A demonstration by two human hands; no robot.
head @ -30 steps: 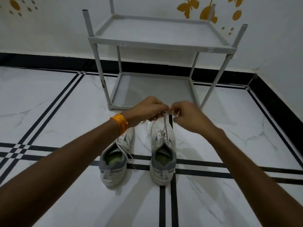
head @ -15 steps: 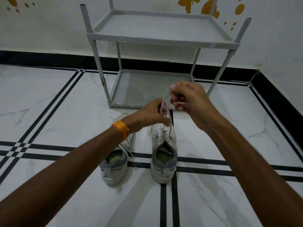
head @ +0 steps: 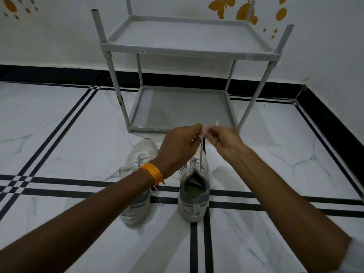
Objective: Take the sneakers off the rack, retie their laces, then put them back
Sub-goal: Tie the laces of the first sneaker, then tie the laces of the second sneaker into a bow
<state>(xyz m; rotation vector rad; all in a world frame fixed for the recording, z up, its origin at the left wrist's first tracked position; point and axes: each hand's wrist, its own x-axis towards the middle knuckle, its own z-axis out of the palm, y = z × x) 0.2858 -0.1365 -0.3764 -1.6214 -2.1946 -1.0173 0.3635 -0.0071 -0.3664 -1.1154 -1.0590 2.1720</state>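
Two white and grey sneakers stand side by side on the floor, toes toward the rack. The right sneaker (head: pixel 194 196) has its white lace (head: pixel 201 152) pulled up taut from the eyelets. My left hand (head: pixel 178 148) and my right hand (head: pixel 226 142) pinch that lace together above the shoe's toe, fingertips almost touching. A short lace end sticks up beside my right thumb. My left forearm partly covers the left sneaker (head: pixel 140 154), whose loose laces trail to the left. The grey two-shelf rack (head: pixel 185 53) stands just beyond, both shelves bare.
The floor is white marble with black inlaid stripes (head: pixel 59 182). A white wall with yellow butterfly decals (head: pixel 220 5) and a black skirting (head: pixel 59 73) runs behind the rack. Another wall closes in at the right.
My right hand has dropped from in front of the lower shelf to the level of my left hand. Both hands now meet on the lace, farther right than before.
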